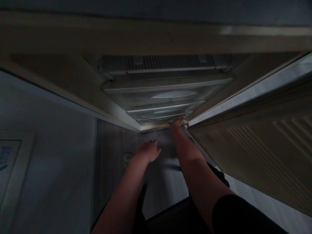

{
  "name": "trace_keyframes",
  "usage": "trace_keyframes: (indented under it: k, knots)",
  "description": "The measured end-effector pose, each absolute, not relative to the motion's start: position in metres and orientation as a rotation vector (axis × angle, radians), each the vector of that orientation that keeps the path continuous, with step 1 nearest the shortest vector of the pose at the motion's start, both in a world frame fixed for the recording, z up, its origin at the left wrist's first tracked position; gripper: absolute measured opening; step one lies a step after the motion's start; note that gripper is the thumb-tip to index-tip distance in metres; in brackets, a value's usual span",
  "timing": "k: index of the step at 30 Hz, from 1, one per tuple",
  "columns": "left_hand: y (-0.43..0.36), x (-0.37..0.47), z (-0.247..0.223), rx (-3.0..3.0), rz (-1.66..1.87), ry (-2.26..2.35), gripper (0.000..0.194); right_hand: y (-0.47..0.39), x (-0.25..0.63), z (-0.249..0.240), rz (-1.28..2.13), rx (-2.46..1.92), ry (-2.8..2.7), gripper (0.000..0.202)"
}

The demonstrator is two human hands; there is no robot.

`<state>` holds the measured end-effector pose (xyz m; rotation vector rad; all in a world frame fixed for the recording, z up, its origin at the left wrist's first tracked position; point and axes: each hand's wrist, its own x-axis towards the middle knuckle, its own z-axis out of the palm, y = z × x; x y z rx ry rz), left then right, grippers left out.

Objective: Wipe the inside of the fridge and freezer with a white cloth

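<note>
Below me stands an open freezer or fridge compartment with a stack of clear-fronted drawers (170,95) and a ribbed rack (170,62) above them. My right hand (176,123) reaches to the bottom right corner of the compartment, at its lower edge; its fingers are partly hidden and too dark to read. My left hand (149,150) hangs over the floor in front of the compartment, fingers apart, touching nothing that shows.
The open door (255,143) with a ridged inner side stands at the right. At the left is a pale panel (60,156) beside a framed piece. Wood-look floor (158,182) lies below, with a pale slipper-like shape (127,159) near my left forearm.
</note>
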<state>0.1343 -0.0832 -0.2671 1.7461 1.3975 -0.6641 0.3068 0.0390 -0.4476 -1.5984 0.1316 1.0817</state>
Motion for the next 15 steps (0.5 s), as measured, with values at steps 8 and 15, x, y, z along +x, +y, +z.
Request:
trace_keyframes:
  k: [8, 15]
  knots:
    - [-0.091, 0.111, -0.279, 1.696, -0.625, 1.437, 0.05, 0.02, 0.191, -0.469, 1.512, -1.312, 0.385, 0.077]
    - [-0.093, 0.102, -0.286, 1.704, -0.541, 1.453, 0.045, 0.017, 0.134, -0.454, 1.779, -1.022, 0.415, 0.085]
